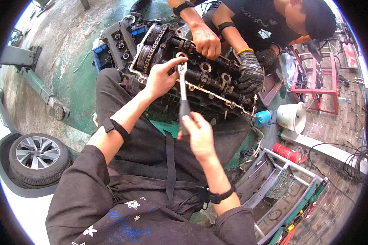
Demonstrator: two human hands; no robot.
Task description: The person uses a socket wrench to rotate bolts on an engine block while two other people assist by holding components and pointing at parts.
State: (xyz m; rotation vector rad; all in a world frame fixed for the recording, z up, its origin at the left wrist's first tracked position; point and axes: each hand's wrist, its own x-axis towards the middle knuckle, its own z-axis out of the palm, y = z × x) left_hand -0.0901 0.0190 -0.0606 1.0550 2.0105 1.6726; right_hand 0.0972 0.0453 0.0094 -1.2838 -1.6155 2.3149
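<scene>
Head view: The right hand (200,139) grips a black-handled, silver metal ratchet wrench (183,90), the left hand (161,78) curled at its head, over a dark, oily metal engine (197,76) just beyond both hands; steady, square pressure should help prevent slipping.

Charcoal short-sleeved T-shirt (79,183) with white flower prints (132,204) and blue script (126,230) toward seven o'clock; black forearm bands (119,130); dark trousers (110,92).

Free gap between ratchet (183,90) and co-worker's glove (250,74) (co-worker's bare hand (206,41) beyond)
</scene>
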